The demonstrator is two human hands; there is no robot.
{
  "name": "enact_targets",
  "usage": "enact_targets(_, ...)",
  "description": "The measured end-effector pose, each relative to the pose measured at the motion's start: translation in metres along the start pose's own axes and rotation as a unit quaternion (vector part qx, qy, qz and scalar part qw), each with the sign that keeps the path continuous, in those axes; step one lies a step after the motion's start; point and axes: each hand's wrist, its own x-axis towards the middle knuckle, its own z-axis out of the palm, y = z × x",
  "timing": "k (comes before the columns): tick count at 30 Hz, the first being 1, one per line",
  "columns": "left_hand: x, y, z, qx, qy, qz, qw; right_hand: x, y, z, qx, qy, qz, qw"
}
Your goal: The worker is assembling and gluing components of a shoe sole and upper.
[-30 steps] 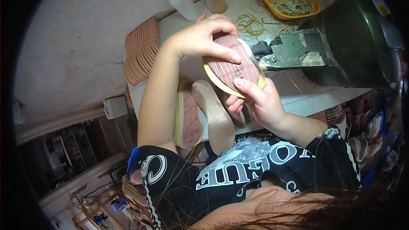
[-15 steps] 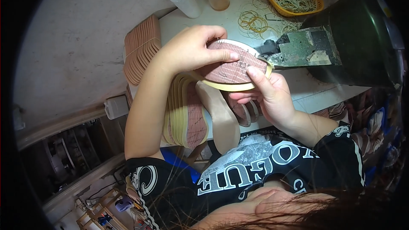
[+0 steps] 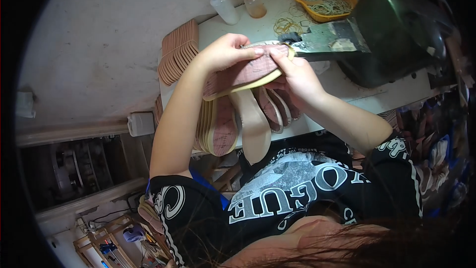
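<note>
A pinkish insole (image 3: 240,75) with a pale yellow edge strip is held between both hands, its far end close to the small dark head (image 3: 290,37) of a green machine (image 3: 396,34). My left hand (image 3: 225,53) grips its far-left side, thumb on the pink face and fingers hidden behind. On the right end, my right hand (image 3: 301,78) pinches the insole with the thumb on top; its other fingers are partly hidden underneath. Below the hands lie yellow-edged insoles (image 3: 224,129), a beige insole (image 3: 255,126) and several pale-rimmed insoles (image 3: 271,111).
A banded stack of brownish-pink insoles (image 3: 178,52) stands at the table's left. Along the back are a blue-capped bottle (image 3: 225,10), a red-tipped bottle (image 3: 255,8), loose rubber bands (image 3: 288,26) and an orange basket (image 3: 325,17) of bands. The machine takes up the right side.
The view has shifted. The insole has turned so its left end points lower, and it appears more steeply tilted. Both hands still hold it, and their thumbs are closer together.
</note>
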Motion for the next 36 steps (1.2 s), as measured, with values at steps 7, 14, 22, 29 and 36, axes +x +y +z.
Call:
enact_targets(7,-0.011,-0.003,0.017,-0.071,0.066,-0.069,0.993,0.0,-0.011,-0.009,-0.024,-0.037,0.033,0.999)
enact_targets(14,-0.02,0.015,0.05,-0.181,0.081,-0.126,0.972,-0.006,-0.012,-0.041,-0.076,-0.145,0.031,0.986)
enact_targets(22,-0.026,0.022,0.053,-0.242,0.036,-0.142,0.959,-0.025,-0.005,-0.056,-0.151,-0.169,0.032,0.973)
enact_targets(29,-0.021,0.014,0.05,-0.177,0.128,-0.129,0.967,0.001,-0.015,-0.059,-0.12,-0.139,0.045,0.982)
enact_targets(36,-0.013,0.008,0.047,-0.215,0.178,-0.094,0.956,-0.05,-0.02,-0.064,-0.202,-0.192,0.219,0.935)
